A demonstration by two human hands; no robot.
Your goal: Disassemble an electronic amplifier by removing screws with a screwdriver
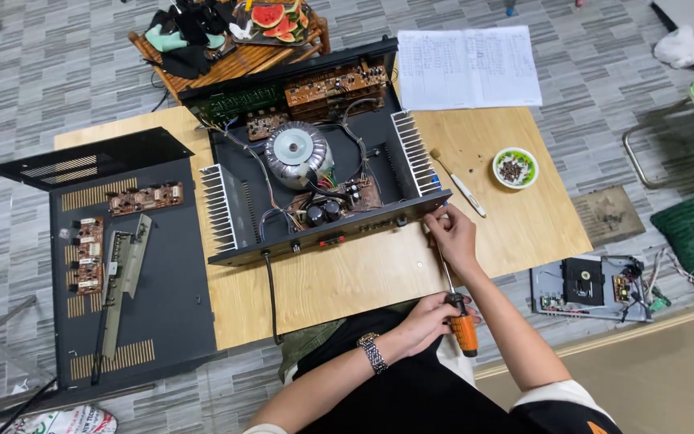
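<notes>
Your left hand (431, 321) is clamped on the orange screwdriver (458, 309); right hand (451, 235) fingers are pinching together near its tip, probably steadying it, at the amplifier chassis (323, 237)'s 4 o'clock corner. A slip is risking your fingertips.

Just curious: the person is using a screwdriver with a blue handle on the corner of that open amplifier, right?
Not quite. The head view shows the screwdriver has an orange handle, not blue. The left hand grips it, and the right hand steadies its tip at the amplifier corner.
</notes>
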